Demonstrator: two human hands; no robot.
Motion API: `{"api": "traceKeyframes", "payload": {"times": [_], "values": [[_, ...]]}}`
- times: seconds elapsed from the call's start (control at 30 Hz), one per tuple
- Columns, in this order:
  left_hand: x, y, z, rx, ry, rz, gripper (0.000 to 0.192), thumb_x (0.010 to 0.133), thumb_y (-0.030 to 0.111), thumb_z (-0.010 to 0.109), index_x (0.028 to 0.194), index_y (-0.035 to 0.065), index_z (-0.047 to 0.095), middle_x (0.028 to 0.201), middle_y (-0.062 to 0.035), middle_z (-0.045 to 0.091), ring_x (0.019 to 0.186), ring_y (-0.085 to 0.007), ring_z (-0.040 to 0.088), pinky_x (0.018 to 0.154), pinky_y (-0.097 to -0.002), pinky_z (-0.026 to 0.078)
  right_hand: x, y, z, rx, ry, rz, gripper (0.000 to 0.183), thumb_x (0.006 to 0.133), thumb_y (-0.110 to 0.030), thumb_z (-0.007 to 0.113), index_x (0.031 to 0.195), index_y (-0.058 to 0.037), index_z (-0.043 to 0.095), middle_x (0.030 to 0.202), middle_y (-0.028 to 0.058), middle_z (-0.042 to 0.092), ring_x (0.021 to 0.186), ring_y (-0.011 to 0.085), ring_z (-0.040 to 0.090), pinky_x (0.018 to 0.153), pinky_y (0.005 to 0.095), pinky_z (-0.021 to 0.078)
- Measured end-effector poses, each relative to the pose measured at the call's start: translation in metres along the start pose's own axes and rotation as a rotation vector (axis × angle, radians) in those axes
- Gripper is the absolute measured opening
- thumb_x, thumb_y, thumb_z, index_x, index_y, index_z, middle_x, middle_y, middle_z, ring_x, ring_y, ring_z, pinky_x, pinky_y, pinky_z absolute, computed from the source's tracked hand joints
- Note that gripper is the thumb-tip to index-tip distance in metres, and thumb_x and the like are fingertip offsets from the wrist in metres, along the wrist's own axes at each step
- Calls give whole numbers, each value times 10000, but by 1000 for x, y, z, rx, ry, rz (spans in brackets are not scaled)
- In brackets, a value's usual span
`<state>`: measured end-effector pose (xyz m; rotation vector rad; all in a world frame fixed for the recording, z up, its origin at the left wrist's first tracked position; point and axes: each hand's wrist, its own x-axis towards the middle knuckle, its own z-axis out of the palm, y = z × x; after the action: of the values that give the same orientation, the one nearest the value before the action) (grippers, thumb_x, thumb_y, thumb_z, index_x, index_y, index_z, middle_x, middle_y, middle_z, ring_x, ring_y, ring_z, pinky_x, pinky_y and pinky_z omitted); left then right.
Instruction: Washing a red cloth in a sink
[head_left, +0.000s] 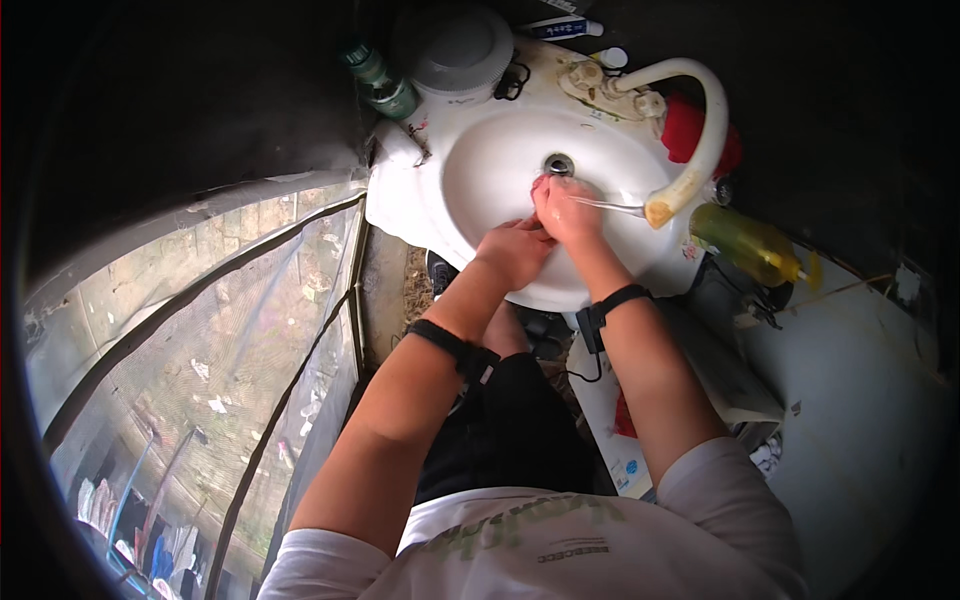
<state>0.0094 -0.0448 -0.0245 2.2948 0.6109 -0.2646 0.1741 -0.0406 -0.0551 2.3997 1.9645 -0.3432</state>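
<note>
Both of my hands are together low in the bowl of a white washbasin (487, 176), just on my side of the metal drain (559, 164). Water runs from the curved white faucet spout (709, 135) onto my right hand (570, 210), whose fingers are curled at a small reddish thing (538, 182), perhaps a cloth. My left hand (516, 251) lies lower and to the left, its fingertips touching the right hand. Whether the left fingers hold anything is hidden. A black strap with a small device is on each forearm.
A green bottle (382, 86) and a lidded round container (457, 52) stand at the basin's back left. On the right are a red cloth (686, 131) and a yellow-green pump bottle (750, 244). A toothpaste tube (562, 29) lies behind. A mesh-covered window (225, 360) is at left.
</note>
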Motion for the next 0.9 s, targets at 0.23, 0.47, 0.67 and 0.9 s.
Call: {"api": "traceKeyframes", "payload": {"times": [0.23,0.47,0.67,0.9], "values": [[3,4,2,25,42,20,544,989,156,480,1526,197,555,1625,69,474,1546,-209,385,1245,-369,378,31,9,-25,97,-265,135,474,1022,-389,455,966,-21,750,1003,220,767,978,420,730,900,525,574],[-1,-8,4,107,-17,18,424,977,208,509,1366,211,676,1402,30,667,1392,-204,548,1161,-362,462,-18,-11,-46,221,-409,82,437,984,-442,535,1013,-56,739,1029,203,761,972,400,731,877,518,579],[-2,-7,-2,79,-16,19,414,983,202,503,1349,222,694,1473,33,624,1415,-212,536,1159,-368,469,7,-14,-16,38,-213,111,402,1007,-368,495,1014,-65,760,1044,190,767,996,374,733,876,512,583],[1,-3,4,53,59,-19,564,1010,170,441,1571,171,490,1640,43,465,1520,-238,433,1207,-373,423,34,0,-31,103,-358,112,492,1029,-426,448,1073,-49,762,1075,205,763,993,417,727,918,512,573]]}}
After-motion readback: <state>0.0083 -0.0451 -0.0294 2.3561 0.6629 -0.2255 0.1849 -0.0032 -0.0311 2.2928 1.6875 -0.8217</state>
